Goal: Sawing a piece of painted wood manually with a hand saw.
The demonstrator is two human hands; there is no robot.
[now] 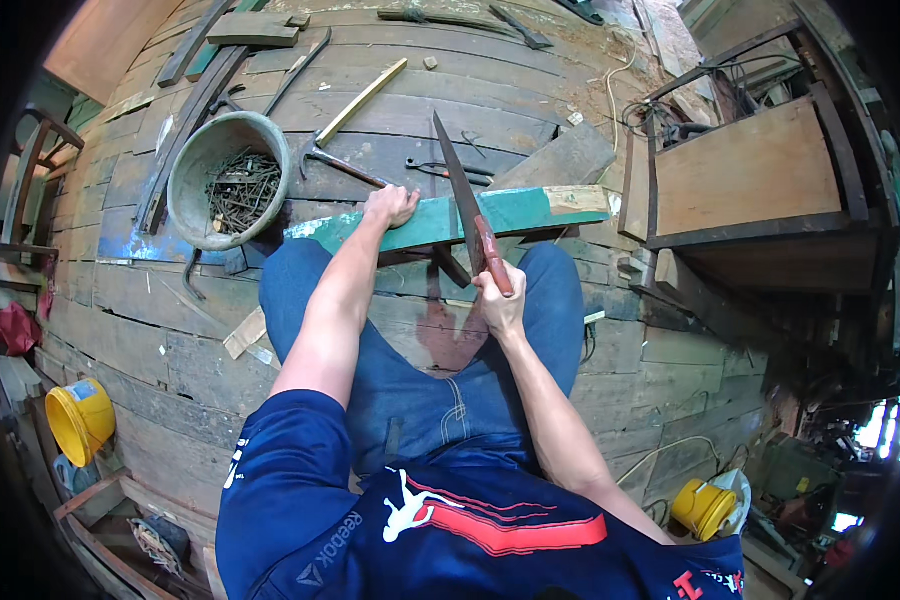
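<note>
A green-painted wooden board [418,224] lies crosswise in front of my knees, with bare wood showing at its right end. My left hand [393,205] rests over the board left of its middle, its fingers curled around the far edge. In my right hand [500,302] is the reddish-brown handle of a handsaw [458,178], whose dark blade crosses the board and points away from me. Whether the teeth have cut into the wood cannot be made out. Just beyond the board lie a crowbar [345,167] and pliers [450,171].
A grey bucket [182,180] of rusty nails stands at the left. Farther off lie a yellowish wood strip [362,101] and a loose plank [560,160]. A wooden cabinet [750,175] stands at the right, and yellow buckets [80,420] are near both sides.
</note>
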